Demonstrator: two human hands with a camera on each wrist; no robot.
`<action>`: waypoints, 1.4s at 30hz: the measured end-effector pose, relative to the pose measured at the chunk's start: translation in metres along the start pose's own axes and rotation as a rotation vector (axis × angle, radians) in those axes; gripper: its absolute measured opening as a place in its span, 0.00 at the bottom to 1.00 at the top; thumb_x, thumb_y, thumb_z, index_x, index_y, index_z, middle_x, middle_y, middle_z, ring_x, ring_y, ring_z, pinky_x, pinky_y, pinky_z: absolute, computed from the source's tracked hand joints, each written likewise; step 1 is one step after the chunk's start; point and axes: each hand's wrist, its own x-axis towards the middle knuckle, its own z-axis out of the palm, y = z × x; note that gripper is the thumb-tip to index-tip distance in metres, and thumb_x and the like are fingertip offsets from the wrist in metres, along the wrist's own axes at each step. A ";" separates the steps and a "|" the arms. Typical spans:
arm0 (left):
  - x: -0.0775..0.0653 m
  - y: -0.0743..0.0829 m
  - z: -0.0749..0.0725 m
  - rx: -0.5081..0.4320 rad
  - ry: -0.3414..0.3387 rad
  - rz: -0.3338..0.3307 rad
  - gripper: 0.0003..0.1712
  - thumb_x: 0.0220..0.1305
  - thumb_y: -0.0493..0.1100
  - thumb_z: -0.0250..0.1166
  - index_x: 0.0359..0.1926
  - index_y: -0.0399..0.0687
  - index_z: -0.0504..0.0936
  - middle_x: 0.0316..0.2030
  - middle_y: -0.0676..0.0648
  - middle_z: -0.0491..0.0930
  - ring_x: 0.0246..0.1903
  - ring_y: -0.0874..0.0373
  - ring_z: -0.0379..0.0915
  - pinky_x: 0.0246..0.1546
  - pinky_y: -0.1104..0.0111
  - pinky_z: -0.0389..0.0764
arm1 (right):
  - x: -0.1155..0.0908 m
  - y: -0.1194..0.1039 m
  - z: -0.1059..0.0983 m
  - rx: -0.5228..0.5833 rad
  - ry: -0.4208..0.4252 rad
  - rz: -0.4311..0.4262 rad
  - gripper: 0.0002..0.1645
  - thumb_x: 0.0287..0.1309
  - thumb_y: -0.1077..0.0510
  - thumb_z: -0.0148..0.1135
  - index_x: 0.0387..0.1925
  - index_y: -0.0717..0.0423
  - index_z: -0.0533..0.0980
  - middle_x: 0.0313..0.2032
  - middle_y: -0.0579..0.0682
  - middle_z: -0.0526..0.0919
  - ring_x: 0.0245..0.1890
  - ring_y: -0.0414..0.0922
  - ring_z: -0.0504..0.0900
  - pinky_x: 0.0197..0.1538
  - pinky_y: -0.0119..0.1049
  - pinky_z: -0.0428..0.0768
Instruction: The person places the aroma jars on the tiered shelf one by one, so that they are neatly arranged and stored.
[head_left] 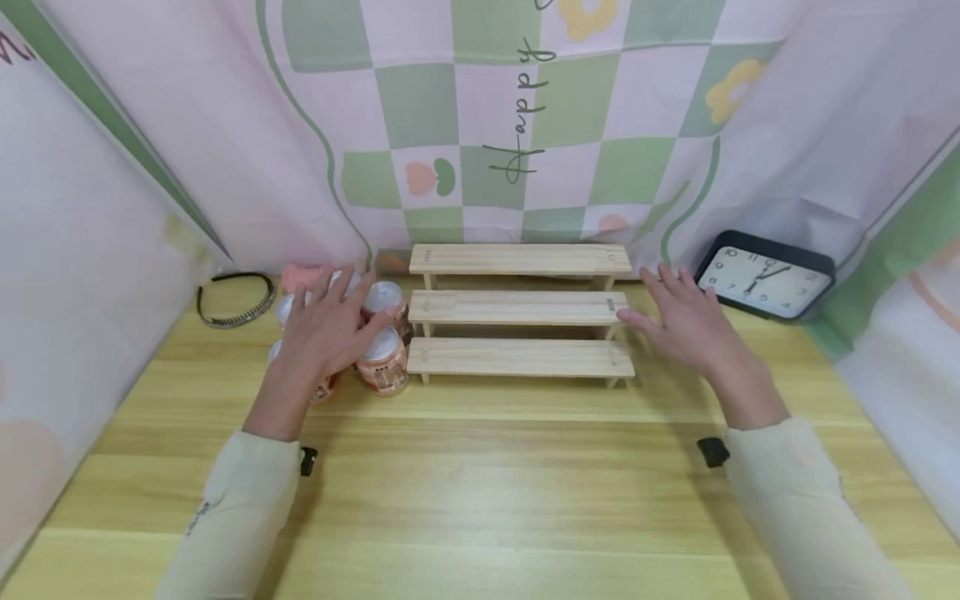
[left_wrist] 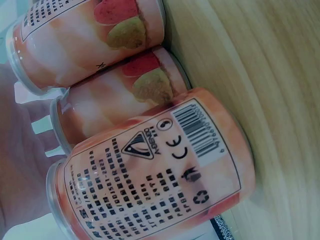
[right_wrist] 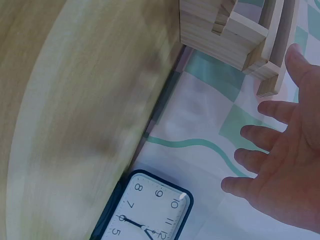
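Note:
A cluster of peach-coloured cans [head_left: 384, 372] with silver lids stands left of a three-step wooden shelf [head_left: 521, 358]. Over the lids my left hand [head_left: 322, 332] spreads its fingers, hiding part of the group. The left wrist view shows three cans close up, the nearest can [left_wrist: 155, 170] with a barcode, and my left hand [left_wrist: 22, 175] beyond the lid ends. At the shelf's right end is my right hand [head_left: 688, 323], fingers extended and thumb overlapping the middle step's edge. From the right wrist, that hand [right_wrist: 292, 165] appears with an empty palm beside the shelf [right_wrist: 215, 45].
A black-framed clock [head_left: 768, 277] leans at the back right. At the far left lies a black toothed headband [head_left: 231, 322], and a pink item [head_left: 303, 277] sits behind the cans. A checkered curtain [head_left: 495, 108] hangs behind the wood-grain table [head_left: 480, 492].

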 end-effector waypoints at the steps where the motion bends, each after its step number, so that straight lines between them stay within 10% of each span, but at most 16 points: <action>1: 0.000 0.000 0.000 -0.006 0.003 0.000 0.50 0.71 0.78 0.34 0.81 0.51 0.51 0.80 0.39 0.44 0.78 0.38 0.32 0.70 0.33 0.39 | 0.000 0.000 0.000 0.000 0.003 -0.001 0.54 0.74 0.29 0.40 0.79 0.66 0.43 0.75 0.74 0.38 0.73 0.74 0.33 0.67 0.75 0.34; 36: -0.006 -0.004 0.004 0.042 0.100 0.063 0.48 0.70 0.79 0.37 0.79 0.56 0.60 0.78 0.40 0.52 0.77 0.41 0.41 0.68 0.31 0.45 | -0.012 -0.010 -0.001 -0.094 0.131 -0.026 0.51 0.72 0.26 0.40 0.79 0.58 0.53 0.78 0.66 0.45 0.76 0.67 0.35 0.69 0.72 0.30; 42: -0.015 -0.017 0.000 0.036 0.160 0.111 0.44 0.72 0.75 0.41 0.75 0.54 0.66 0.76 0.38 0.56 0.75 0.40 0.48 0.69 0.34 0.46 | -0.015 -0.007 0.000 -0.020 0.177 -0.056 0.49 0.73 0.31 0.47 0.76 0.64 0.58 0.75 0.70 0.53 0.75 0.68 0.48 0.72 0.68 0.45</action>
